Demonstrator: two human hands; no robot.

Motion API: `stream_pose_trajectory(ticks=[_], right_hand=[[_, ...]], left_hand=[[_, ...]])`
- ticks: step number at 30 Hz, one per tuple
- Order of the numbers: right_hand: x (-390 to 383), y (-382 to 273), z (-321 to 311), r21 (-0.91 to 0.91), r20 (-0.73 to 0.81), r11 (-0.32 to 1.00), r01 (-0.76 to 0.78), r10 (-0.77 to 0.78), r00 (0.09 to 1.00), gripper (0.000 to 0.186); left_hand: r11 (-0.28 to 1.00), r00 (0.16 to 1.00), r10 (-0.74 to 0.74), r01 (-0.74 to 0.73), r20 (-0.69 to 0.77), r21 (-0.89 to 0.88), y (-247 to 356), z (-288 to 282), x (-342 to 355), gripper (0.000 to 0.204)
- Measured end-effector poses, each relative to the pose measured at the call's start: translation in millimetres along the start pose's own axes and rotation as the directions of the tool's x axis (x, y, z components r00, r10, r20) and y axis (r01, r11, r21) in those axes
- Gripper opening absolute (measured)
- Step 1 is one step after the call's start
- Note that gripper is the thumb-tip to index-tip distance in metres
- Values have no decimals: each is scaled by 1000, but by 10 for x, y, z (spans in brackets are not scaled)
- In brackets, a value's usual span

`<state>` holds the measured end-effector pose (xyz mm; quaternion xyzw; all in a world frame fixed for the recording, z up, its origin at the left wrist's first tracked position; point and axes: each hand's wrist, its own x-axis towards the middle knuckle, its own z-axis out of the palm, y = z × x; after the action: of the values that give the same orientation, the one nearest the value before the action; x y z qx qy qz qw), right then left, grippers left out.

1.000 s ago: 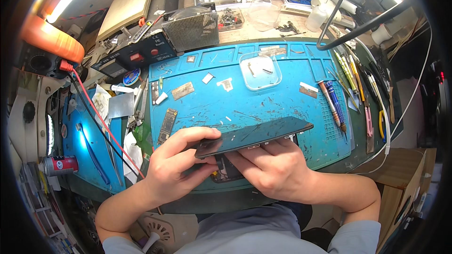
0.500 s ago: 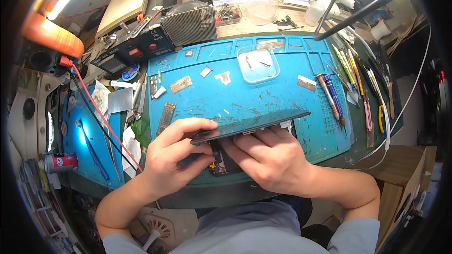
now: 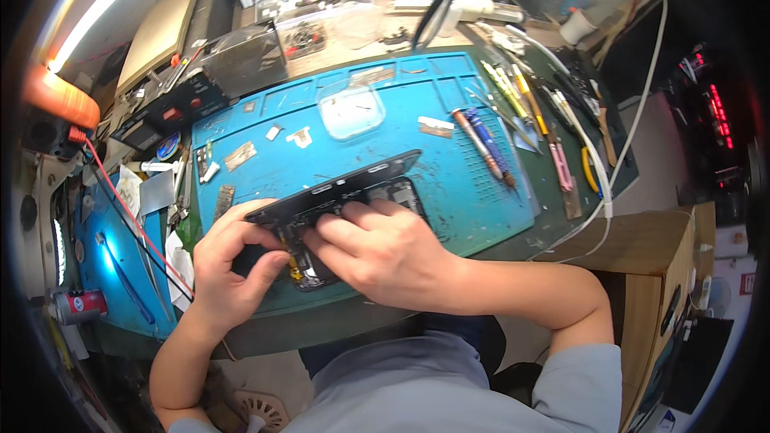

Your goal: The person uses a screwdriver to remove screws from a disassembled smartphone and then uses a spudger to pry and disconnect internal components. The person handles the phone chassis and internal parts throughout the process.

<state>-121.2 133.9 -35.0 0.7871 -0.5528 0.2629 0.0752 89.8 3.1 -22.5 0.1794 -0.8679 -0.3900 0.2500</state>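
Observation:
A black opened phone lies on the blue work mat [image 3: 449, 112]. Its dark screen panel [image 3: 345, 184] is tilted up on edge above the phone body [image 3: 397, 192], whose inner parts show. My left hand [image 3: 228, 269] grips the panel's near left end, thumb and fingers pinched at it. My right hand [image 3: 385, 252] lies over the middle of the phone body, fingertips pressed at the panel's lower edge where a small yellowish part [image 3: 295, 273] shows. Which hand bears the panel's weight is not certain.
Small metal plates and a clear plastic tray [image 3: 350, 110] lie on the mat's far half. Screwdrivers and tweezers [image 3: 513, 124] sit at the right. A red wire [image 3: 136, 224], a black device [image 3: 180, 104] and a red can [image 3: 80, 303] are at the left. A wooden cabinet [image 3: 642, 248] stands right.
The view has swung, so the mat and phone now sit further left and turned. Both hands stay on the phone; the raised panel is held at about the same tilt.

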Motion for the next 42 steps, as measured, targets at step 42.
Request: stream_pose_trajectory(ticks=[42], right_hand=[[-724,553,-1040,444,68,843,-303,306,950,12]], left_hand=[[965,987,-137,114,-87,-235,-31,56,50,43]])
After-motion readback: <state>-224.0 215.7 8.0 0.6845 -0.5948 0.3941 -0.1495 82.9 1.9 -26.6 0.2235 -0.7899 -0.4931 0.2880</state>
